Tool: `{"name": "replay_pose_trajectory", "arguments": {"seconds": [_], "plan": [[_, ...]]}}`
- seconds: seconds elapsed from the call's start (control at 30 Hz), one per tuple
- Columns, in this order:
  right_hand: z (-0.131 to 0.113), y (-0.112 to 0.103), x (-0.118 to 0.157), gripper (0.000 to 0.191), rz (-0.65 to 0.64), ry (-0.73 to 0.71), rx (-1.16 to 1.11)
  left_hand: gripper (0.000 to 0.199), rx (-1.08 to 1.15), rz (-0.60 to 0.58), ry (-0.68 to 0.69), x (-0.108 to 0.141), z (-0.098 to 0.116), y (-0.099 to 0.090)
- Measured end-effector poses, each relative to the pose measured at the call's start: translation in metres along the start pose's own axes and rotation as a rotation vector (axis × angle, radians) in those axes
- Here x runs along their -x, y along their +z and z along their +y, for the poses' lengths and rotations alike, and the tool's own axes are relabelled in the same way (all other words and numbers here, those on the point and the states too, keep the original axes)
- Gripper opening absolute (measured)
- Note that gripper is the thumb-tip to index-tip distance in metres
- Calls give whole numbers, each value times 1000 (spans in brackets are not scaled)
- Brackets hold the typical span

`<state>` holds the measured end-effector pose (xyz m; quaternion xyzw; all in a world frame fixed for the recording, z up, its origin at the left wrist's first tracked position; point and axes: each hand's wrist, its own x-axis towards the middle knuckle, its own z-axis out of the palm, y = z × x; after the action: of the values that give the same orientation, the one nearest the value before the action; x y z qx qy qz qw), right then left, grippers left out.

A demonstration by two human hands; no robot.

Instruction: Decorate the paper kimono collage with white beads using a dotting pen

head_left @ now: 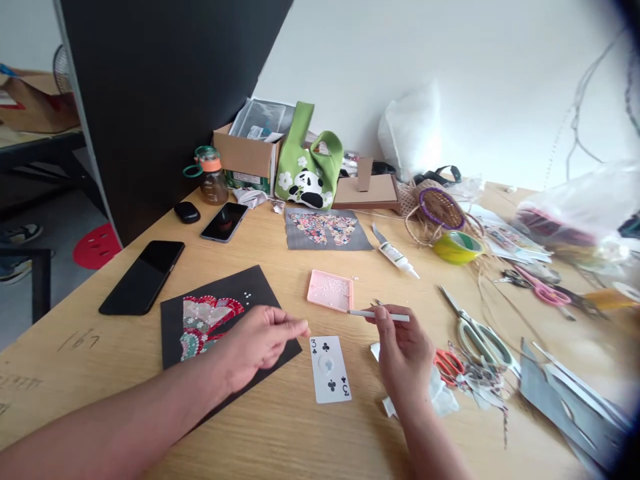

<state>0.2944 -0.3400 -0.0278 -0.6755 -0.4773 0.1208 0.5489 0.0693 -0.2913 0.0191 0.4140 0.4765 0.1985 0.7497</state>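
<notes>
My right hand [403,350] grips a slim white pencil-like stick [397,316], its dark tip pointing left over the edge of a pink tray [315,300] dotted with tiny white beads. My left hand [263,337] is closed in a pinch above the black sheet's right side; whatever its fingertips hold is too small to make out. Under that arm lies the black sheet [257,283] with a red and green patterned fabric piece [200,313], partly hidden, and a few white beads. Between my hands, a three of clubs playing card [323,390] bears a clear blob at its middle.
Behind the tray lie a grey sheet with floral fabric [325,227] and a glue tube [397,259]. Scissors [480,337], orange-handled scissors [449,365] and scraps crowd the right. Two phones [143,277] lie left; a green panda bag [307,167] stands at the back.
</notes>
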Motion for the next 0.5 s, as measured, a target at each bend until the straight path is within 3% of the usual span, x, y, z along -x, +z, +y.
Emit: {"name": "replay_pose_trajectory", "arguments": {"seconds": [0.17,0.3,0.5], "plan": [[7,-3,-3,30,53,6,3,20,-143,67,2,-51,20,6],[11,-5,-5,28,58,-18,2,29,-262,97,-38,-82,24,13],[9,-7,-7,24,67,-94,13,37,-434,114,-38,-102,30,16]]}}
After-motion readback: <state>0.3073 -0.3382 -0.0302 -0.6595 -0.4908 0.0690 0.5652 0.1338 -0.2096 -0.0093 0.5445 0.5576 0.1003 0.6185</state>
